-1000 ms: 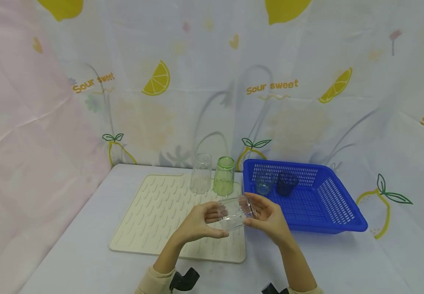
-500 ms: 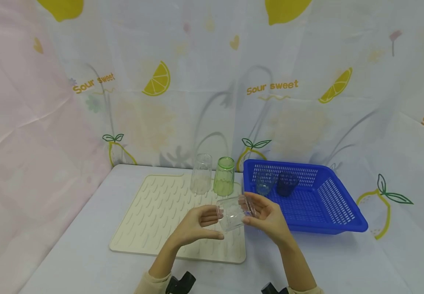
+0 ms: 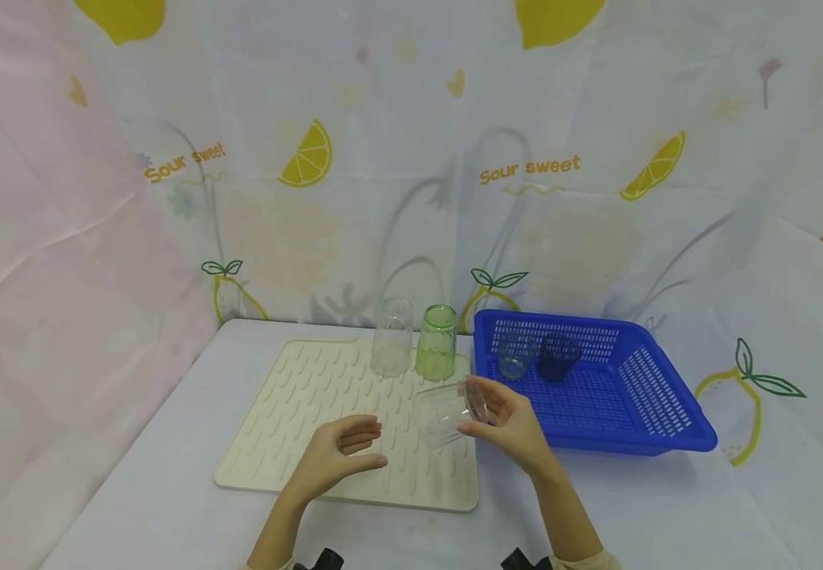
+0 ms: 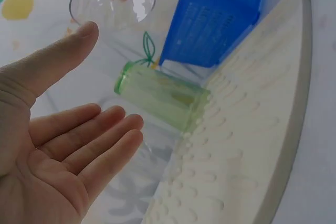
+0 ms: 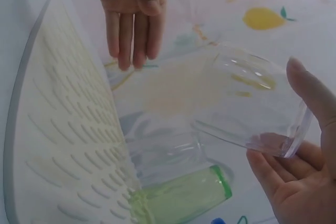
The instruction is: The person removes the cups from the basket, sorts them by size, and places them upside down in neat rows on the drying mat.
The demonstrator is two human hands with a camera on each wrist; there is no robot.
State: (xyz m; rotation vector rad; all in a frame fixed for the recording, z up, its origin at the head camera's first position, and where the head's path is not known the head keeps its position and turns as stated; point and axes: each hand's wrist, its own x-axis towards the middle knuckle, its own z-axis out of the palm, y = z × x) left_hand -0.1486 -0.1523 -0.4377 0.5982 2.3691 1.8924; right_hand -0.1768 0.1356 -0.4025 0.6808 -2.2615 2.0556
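A clear glass is tilted on its side above the right part of the cream drying mat. My right hand grips it at its right end, thumb on the near side and fingers behind. In the right wrist view the glass points away from the palm. To the left, my left hand hovers over the mat with fingers extended and apart from the glass. The left wrist view shows that palm holding nothing. On the mat's back edge stand a tall clear glass and a green glass.
A blue plastic basket sits right of the mat. Inside it are a light bluish glass and a dark glass. Behind the white-covered table hangs a lemon-print cloth.
My left hand has let go of the clear glass and moved left and toward me. The right hand keeps the glass, which has shifted slightly left.
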